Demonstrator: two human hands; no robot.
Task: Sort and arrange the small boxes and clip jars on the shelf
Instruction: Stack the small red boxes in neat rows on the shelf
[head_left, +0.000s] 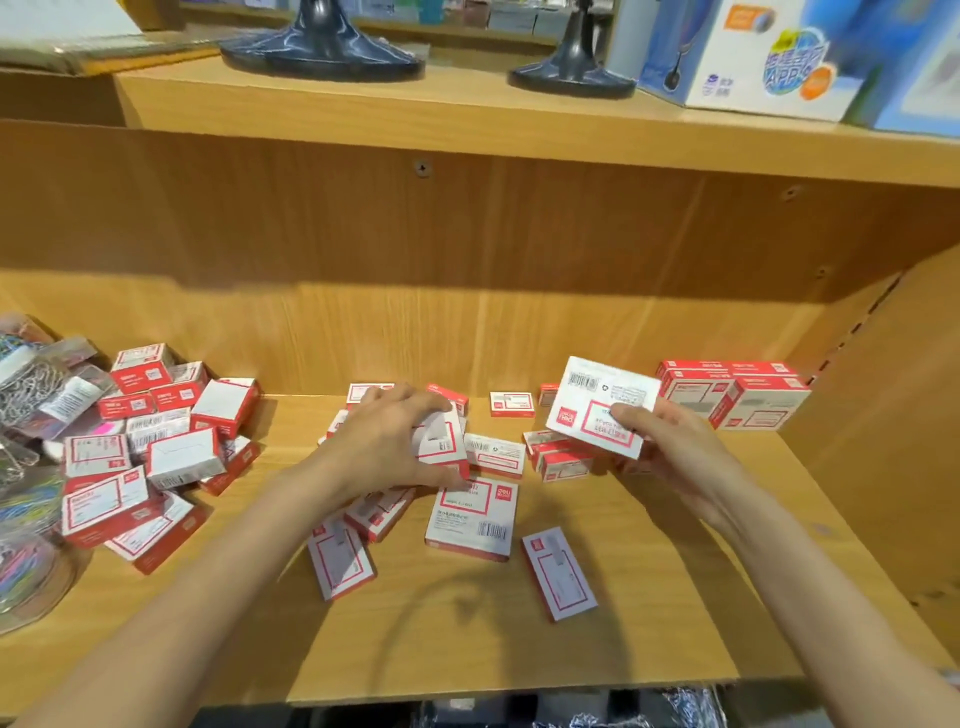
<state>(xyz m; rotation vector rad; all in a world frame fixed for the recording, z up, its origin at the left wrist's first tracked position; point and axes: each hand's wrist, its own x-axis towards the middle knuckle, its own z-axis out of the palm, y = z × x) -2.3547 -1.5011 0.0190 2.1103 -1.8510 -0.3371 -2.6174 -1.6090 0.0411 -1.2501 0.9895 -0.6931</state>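
Right hand (670, 447) is pinching a large box (602, 408) above the shelf (675, 597), prob. heading for the neat stack (737, 395) just beside it; left hand (384, 441) is clamping a small box (441, 439) in the loose scatter w/ clip jars (31, 467) far from stack

Warm, even light falls from above and in front, bright on the wooden shelf (649, 597). Soft shadows pool beneath both forearms, and a curved shadow arcs across the board below the fingers (436, 410). The recess behind the fingers is dimmer under the upper board. Glare streaks the dark glossy bases (322, 52) far above. The blue carton (753, 57) at upper right is blurred. Wide-angle distortion bows the shelf edges; the clip jars (26, 467) left of the fingers smear softly.
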